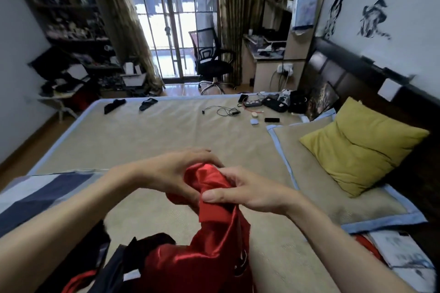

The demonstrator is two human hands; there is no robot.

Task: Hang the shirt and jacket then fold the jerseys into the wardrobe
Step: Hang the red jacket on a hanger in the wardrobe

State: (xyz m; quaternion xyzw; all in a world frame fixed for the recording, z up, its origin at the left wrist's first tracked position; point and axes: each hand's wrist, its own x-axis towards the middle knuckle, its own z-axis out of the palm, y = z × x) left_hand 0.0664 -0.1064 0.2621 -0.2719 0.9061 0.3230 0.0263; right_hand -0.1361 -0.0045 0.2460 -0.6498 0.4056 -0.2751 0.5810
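A shiny red garment (209, 240), satin-like with a matte red cuff or hem, hangs from both my hands above the bed. My left hand (171, 173) grips its bunched top from the left. My right hand (247, 190) pinches the red edge between thumb and fingers. The lower part of the garment drapes down onto a heap of dark and red clothes (123, 266) at the near edge of the bed. I cannot tell whether the red piece is a jacket or a jersey.
The bed (154, 135) has a woven mat. A yellow pillow (362, 145) lies at the right, a striped blanket (45, 188) at the left. Cables, a power strip (253, 103) and small items sit at the far side. An office chair (212, 62) stands by the window.
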